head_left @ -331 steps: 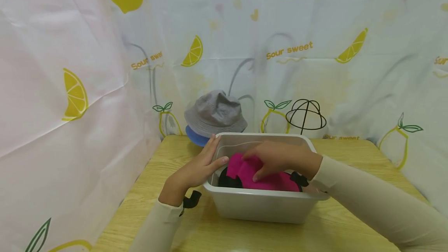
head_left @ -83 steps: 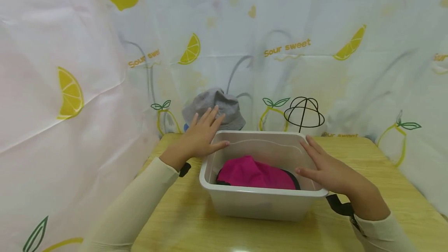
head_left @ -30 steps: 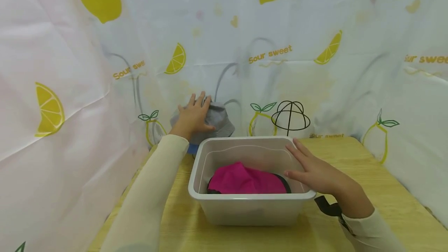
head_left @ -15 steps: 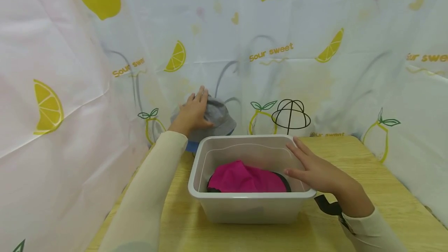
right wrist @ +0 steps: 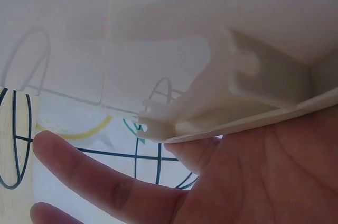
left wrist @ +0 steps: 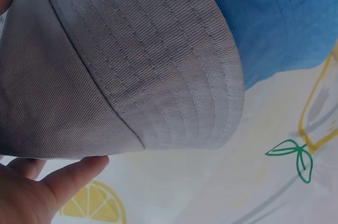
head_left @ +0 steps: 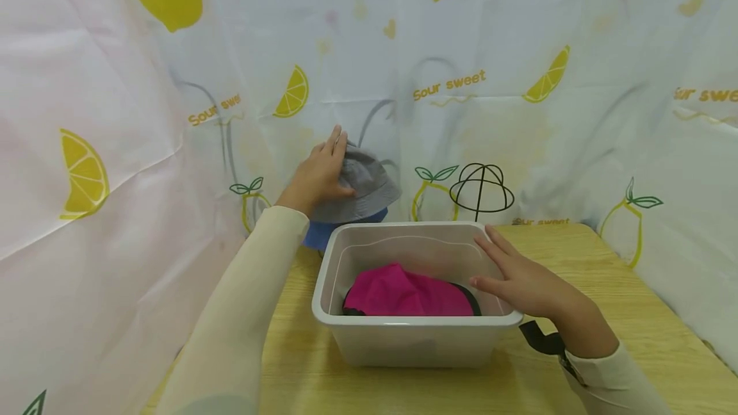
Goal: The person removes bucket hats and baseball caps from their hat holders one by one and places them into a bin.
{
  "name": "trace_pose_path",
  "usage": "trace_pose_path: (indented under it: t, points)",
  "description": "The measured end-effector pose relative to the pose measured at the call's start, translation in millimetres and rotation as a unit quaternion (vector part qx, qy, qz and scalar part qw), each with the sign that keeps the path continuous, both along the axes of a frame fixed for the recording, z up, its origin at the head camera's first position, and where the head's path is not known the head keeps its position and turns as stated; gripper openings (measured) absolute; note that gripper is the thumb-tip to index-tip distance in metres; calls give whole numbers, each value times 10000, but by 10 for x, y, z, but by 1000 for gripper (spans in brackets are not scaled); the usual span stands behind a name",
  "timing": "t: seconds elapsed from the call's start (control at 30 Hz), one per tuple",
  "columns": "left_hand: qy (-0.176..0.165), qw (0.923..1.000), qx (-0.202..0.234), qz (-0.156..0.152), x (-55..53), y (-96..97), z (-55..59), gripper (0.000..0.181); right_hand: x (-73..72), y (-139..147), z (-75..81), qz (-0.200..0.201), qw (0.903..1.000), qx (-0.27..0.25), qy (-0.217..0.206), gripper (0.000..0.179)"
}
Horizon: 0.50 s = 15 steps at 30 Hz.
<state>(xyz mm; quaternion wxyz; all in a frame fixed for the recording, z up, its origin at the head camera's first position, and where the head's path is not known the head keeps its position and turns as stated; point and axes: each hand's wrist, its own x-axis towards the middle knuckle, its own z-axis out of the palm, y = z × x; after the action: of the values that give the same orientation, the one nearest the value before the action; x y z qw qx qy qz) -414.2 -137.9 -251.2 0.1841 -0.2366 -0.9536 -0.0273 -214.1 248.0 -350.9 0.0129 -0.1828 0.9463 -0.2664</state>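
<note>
My left hand (head_left: 318, 175) grips the crown of a grey bucket hat (head_left: 369, 178), tilted behind the bin. In the left wrist view, fingertips (left wrist: 84, 168) press one side of the grey hat (left wrist: 132, 71) and part of another digit shows at its opposite side. A blue hat (head_left: 319, 235) is partly hidden beneath it. My right hand (head_left: 527, 284) rests on the right rim of a white plastic bin (head_left: 415, 344), fingers straight, thumb over the inside. Inside the bin lies a pink hat (head_left: 412, 293) with dark edging. The right wrist view shows the palm (right wrist: 253, 171) against the bin's underside rim.
The bin stands on a wood-grain table (head_left: 582, 268). Behind it, right of the hats, rises a black wire dome on a stem (head_left: 481, 187), like a hat stand. A lemon-print curtain (head_left: 519, 139) closes off the back and sides.
My left hand has gone from the bin's rim to the grey hat and raised it slightly, showing more blue hat. My right hand has left the pink hat for the bin's right rim.
</note>
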Motion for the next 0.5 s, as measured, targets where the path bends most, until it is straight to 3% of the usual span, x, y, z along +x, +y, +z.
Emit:
trace_pose_path:
  t: [0.27,0.5]
  points:
    - [216,9996,89,-128,56,-11,47,136,10,1,-12,0,10000,15,-39,87]
    - [594,9971,232,-415,142,18,139,136,7,-2,0,3,10000,26,-26,87]
